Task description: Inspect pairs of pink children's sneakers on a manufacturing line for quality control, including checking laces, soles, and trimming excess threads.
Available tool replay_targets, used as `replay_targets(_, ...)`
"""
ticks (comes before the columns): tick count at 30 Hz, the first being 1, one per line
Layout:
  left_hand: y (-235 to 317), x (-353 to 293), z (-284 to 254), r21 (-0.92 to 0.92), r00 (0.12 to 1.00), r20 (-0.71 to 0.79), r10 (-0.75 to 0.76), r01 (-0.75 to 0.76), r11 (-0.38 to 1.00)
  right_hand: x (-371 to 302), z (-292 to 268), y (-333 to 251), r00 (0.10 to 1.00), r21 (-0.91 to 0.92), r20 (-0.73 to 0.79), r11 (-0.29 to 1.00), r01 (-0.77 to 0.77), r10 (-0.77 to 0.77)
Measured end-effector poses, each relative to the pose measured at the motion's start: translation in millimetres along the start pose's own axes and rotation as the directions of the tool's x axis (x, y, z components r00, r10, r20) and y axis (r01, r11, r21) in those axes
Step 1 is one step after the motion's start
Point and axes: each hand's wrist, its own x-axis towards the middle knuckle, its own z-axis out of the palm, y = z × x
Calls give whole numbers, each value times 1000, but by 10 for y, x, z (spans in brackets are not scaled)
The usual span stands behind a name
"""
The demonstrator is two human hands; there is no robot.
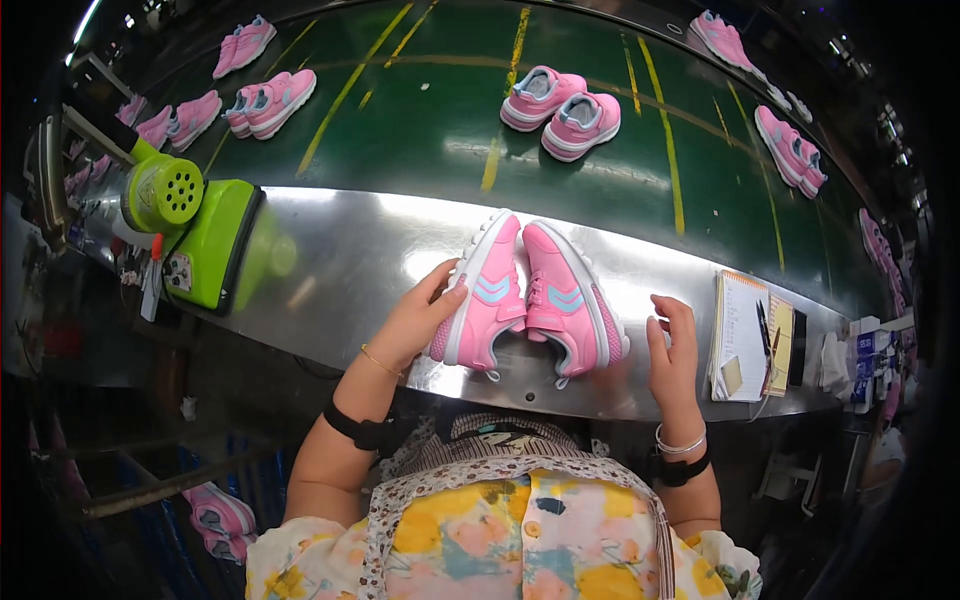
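Observation:
A pair of pink children's sneakers with light-blue stripes and white soles lies on the metal bench in front of me, toes pointing away. My left hand (425, 312) grips the left sneaker (490, 290) by its outer sole, thumb on the side and fingers partly hidden. That shoe rests on its side, its upper turned toward the other one. Beside it, the right sneaker (566, 295) lies tilted too, with a white heel loop near the bench edge. My right hand (676, 345) hovers just right of this shoe, apart from it, fingers loosely spread and holding nothing.
Beyond the metal bench (350, 225) runs a green conveyor belt (420, 130) carrying several pairs of pink sneakers (582, 124). A bright green machine (215, 245) stands at the left. At the right lie an open notebook (738, 325) and a pen (764, 330).

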Motion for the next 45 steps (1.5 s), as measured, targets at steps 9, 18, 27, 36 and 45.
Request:
replay_targets(9,64,-137,-233,-501,995,41,94,-61,863,-289,-382,538,990,-201,-135,978,-60,33)
replay_targets(18,137,-295,-234,-691,934,339,117,162,704,-28,-1473,1792,934,-684,-332,647,-336,133)
replay_targets(27,530,-564,-38,-494,959,283,24,124,861,83,-1698,1507,951,-918,-307,275,-284,-44)
replay_targets(36,551,-180,-215,-342,715,699,-17,355,870,-405,-2184,431,770,-540,-631,765,-351,-93)
replay_targets(45,908,87,-65,253,313,930,-194,-158,955,-174,-787,-1160,927,33,254,961,276,-275)
